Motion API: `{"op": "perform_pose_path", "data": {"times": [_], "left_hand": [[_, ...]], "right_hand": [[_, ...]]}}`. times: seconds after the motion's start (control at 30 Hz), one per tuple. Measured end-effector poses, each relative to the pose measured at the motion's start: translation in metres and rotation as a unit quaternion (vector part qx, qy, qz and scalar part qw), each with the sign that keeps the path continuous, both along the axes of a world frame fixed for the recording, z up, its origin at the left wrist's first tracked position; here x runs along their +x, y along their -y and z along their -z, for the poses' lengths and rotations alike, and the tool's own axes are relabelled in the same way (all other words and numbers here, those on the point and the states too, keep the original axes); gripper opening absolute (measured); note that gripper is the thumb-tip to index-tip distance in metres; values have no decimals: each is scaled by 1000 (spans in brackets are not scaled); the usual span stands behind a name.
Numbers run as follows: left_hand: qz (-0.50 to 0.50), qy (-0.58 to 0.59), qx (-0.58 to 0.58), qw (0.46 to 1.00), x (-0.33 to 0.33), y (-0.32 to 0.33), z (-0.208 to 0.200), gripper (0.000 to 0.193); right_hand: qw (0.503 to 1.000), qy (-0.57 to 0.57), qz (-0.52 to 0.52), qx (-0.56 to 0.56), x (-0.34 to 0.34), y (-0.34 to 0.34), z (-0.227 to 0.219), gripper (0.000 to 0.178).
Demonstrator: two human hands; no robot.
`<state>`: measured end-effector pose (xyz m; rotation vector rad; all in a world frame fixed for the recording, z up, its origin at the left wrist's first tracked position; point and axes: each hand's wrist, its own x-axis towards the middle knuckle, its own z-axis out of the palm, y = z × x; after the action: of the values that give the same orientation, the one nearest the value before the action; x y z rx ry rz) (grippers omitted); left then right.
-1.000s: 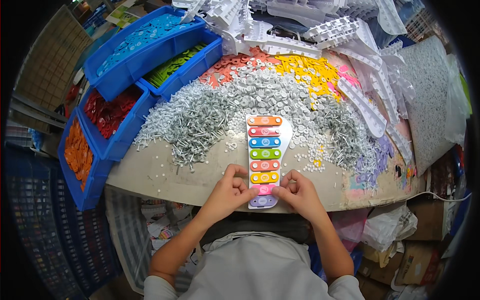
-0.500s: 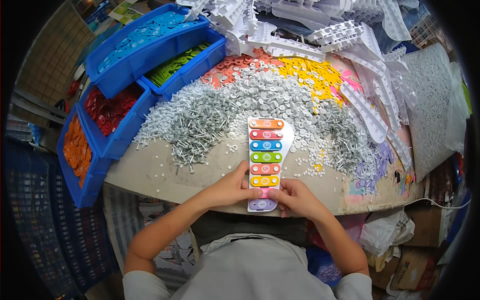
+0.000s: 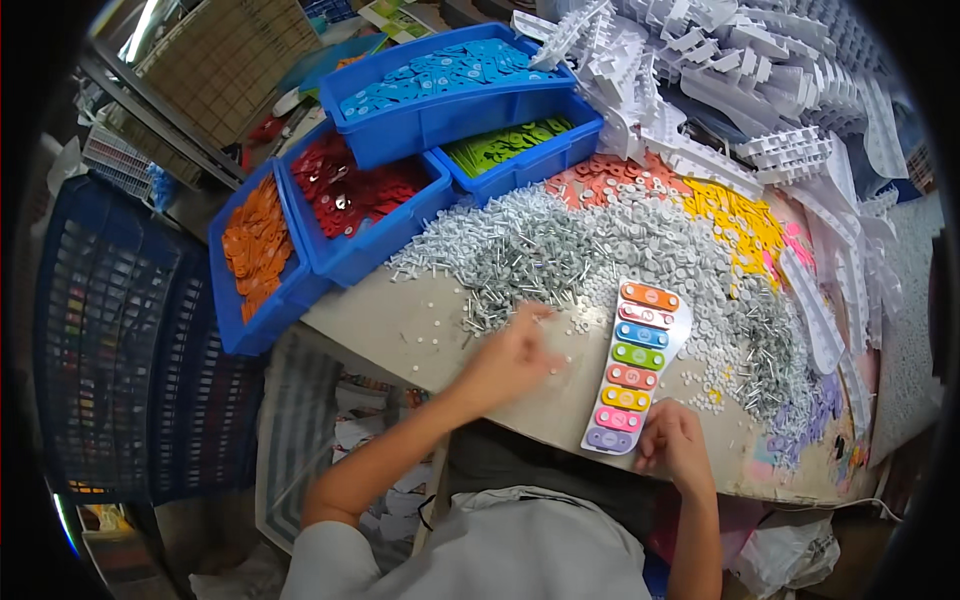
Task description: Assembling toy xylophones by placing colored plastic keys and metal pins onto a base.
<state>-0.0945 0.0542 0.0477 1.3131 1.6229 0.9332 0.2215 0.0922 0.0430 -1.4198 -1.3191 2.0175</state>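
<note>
A white toy xylophone (image 3: 632, 376) with a column of coloured bars lies tilted near the table's front edge, its orange bar at the far end and its purple bar nearest me. Beside its lower right edge my right hand (image 3: 680, 444) is closed, fingers curled in; what they hold, if anything, is hidden. My left hand (image 3: 505, 362) is off the toy, over the table to its left. Motion blurs it, but index finger and thumb show apart with nothing seen between them. Just beyond that hand lies a pile of silver screws (image 3: 525, 265).
Blue bins (image 3: 385, 245) at the left hold orange, red, green and blue pieces. Grey-white washers (image 3: 660, 235), coral pieces (image 3: 610, 180) and yellow pieces (image 3: 740, 215) heap behind the toy. White plastic frames (image 3: 790, 150) stack at the back right. Purple pieces (image 3: 805, 415) lie at the right.
My left hand has let go of the xylophone and moved left toward the screws. My right hand has shifted from the pink bar to beside the edge. The view has turned left.
</note>
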Motion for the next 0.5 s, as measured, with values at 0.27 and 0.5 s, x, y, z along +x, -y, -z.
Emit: {"op": "perform_pose_path", "data": {"times": [0.27,0.5], "left_hand": [[-220,-403,105,882,-184,19,52,34],[-214,-453,145,853,-191,17,61,22]], "right_hand": [[985,8,130,113,-8,15,19,20],[832,306,232,400,70,19,-3,13]]}}
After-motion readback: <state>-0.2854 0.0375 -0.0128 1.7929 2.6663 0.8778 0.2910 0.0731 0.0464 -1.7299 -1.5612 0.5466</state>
